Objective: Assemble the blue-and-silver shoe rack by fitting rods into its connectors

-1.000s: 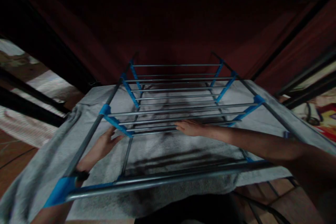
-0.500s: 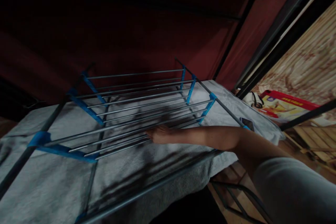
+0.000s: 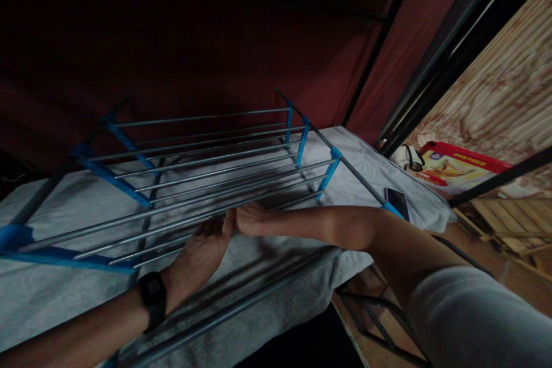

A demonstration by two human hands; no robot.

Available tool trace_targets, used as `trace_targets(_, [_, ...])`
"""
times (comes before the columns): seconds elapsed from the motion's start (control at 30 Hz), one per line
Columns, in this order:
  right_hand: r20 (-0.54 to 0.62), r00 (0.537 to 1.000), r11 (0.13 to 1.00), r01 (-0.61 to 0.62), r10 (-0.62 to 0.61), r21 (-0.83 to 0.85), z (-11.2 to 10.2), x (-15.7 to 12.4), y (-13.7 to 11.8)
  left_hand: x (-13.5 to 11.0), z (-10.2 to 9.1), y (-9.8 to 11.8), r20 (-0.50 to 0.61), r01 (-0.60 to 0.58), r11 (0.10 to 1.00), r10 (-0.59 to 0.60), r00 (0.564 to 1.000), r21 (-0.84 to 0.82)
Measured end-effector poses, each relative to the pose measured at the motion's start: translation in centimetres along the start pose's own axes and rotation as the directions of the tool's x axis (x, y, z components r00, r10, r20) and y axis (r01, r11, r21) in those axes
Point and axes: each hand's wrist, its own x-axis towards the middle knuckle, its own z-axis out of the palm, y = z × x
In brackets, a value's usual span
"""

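A folding drying rack [image 3: 207, 164] of grey metal rods with blue plastic joints lies over a grey towel [image 3: 56, 293]. My right hand [image 3: 252, 219] reaches in from the right, below the near rods. Its fingers look curled round the lowest rod. Wearing a black wristband [image 3: 150, 299], my left hand [image 3: 202, 253] comes up from the lower left, palm up and fingers stretched. Its fingertips touch the right hand and the same rod.
A dark phone [image 3: 397, 202] lies on the towel's right edge beside a blue joint. A red printed box [image 3: 457, 168] sits further right on the floor. Dark red fabric [image 3: 215, 52] hangs behind, framed by black metal bars [image 3: 435, 69]. Wooden slats [image 3: 509, 224] lie at right.
The view has swung right. My left hand, out of sight half a second ago, has come back up to the near rods and meets the right hand, which has stayed on the rack.
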Motion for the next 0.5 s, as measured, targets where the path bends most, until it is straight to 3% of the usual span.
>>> trace_targets(0.07, [-0.004, 1.000, 0.998, -0.020, 0.020, -0.067, -0.3, -0.4, -0.2, -0.7, -0.5, -1.0, 0.129, -0.010, 0.971, -0.022, 0.991, 0.241])
trace_targets(0.1, [0.008, 1.000, 0.995, -0.014, 0.015, -0.103, -0.5, -0.5, -0.4, -0.9, -0.7, -1.6, 0.184, -0.014, 0.959, -0.040, 0.982, 0.283])
trace_targets(0.23, [0.058, 0.998, 0.979, -0.007, 0.019, -0.204, -0.9, -0.4, -0.9, 0.2, -0.8, -3.5, 0.325, 0.076, 0.975, -0.142, 0.935, 0.208])
trace_targets(0.3, [0.083, 0.997, 0.980, 0.014, 0.003, -0.200, -0.9, -0.5, -1.1, 1.0, -0.5, -4.0, 0.350, 0.152, 0.974, -0.202, 0.915, 0.166])
trace_targets(0.37, [0.082, 0.996, 0.982, 0.046, -0.031, -0.186, -1.4, -1.3, -1.2, 1.5, -0.3, -4.3, 0.354, 0.151, 0.978, -0.192, 0.915, 0.141])
trace_targets(0.43, [0.086, 0.993, 0.984, 0.097, -0.085, -0.147, -3.0, -3.4, -1.1, 1.5, -0.2, -4.6, 0.356, 0.115, 0.983, -0.159, 0.921, 0.142])
trace_targets(0.5, [0.179, 0.968, 0.983, 0.183, -0.176, -0.025, -6.5, -7.0, -0.9, 1.3, -0.3, -4.8, 0.343, 0.125, 0.979, -0.175, 0.923, 0.163])
